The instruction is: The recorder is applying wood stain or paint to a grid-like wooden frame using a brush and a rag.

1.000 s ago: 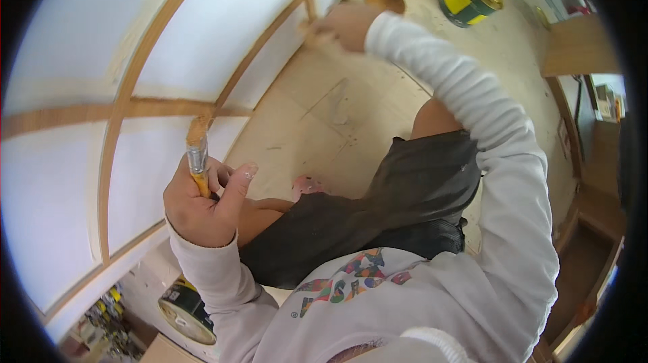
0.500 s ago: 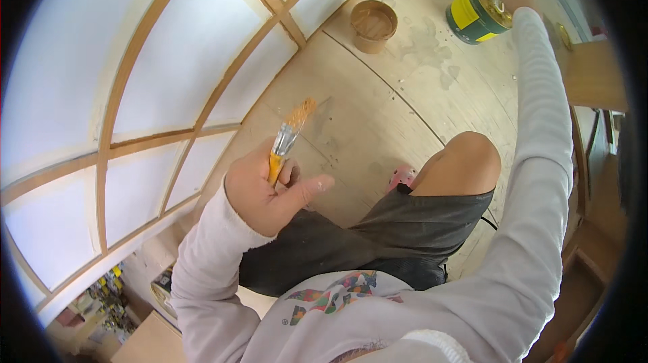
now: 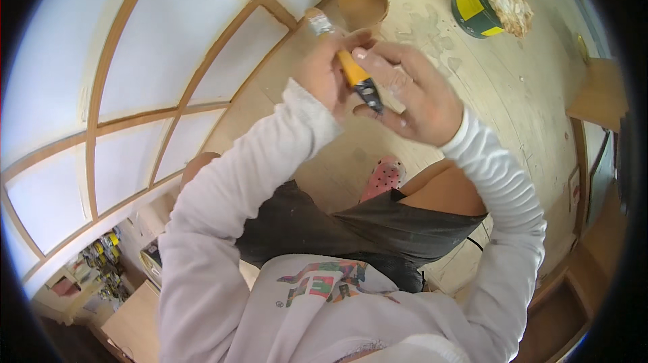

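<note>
My left hand (image 3: 322, 69) is closed around a paintbrush (image 3: 354, 71) with a yellow, black-ended handle. The brush's metal collar and tan-stained bristles point away toward the far left, close to a tan tub (image 3: 364, 6). My right hand (image 3: 422, 96) is beside the handle's black end, its fingers apart and curved about it. Whether those fingers touch the handle is unclear from the blur. At the far right stands a green can (image 3: 470, 10) with a yellow label, and a crumpled whitish-brown wad (image 3: 509, 5) bulges over its top.
A wooden lattice frame with white panels (image 3: 179, 32) rises along the left. The pale board floor (image 3: 432, 45) has damp-looking stains near the tub. A wooden cabinet part (image 3: 597, 96) is on the right, and a pink dotted shoe (image 3: 385, 175) is between my knees.
My right hand has come back from the green can to the brush. The crumpled wad now shows on the can. My left hand has moved forward and turned the brush toward the far left.
</note>
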### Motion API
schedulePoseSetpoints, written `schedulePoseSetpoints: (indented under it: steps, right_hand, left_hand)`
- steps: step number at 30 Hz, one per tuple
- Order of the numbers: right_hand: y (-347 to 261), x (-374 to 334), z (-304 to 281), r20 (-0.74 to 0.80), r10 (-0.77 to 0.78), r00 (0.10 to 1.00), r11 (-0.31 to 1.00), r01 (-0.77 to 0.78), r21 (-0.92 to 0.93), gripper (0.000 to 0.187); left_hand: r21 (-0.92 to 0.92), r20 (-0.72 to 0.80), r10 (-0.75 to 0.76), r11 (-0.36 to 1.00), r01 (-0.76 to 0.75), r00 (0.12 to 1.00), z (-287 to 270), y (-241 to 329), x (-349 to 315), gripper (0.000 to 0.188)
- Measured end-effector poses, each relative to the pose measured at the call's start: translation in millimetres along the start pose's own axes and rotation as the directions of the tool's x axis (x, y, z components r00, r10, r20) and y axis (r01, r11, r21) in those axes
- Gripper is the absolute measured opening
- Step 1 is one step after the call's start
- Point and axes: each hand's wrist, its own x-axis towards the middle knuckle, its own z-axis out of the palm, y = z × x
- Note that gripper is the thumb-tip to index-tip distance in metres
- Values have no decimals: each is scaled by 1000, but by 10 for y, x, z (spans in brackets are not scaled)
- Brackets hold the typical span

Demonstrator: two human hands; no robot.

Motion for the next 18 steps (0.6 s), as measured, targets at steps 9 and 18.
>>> schedulePoseSetpoints:
  steps: [9,18]
  right_hand:
    - [-313,261,343,-321,251,913,958,-187,218,31]
    - [1000,223,328,-335,785,522,620,-655,431,24]
  left_hand:
    - [-70,72,58,996,-53,996,15,1,-196,48]
    - [591,312,-197,806,-27,929,-259,101,-793,21]
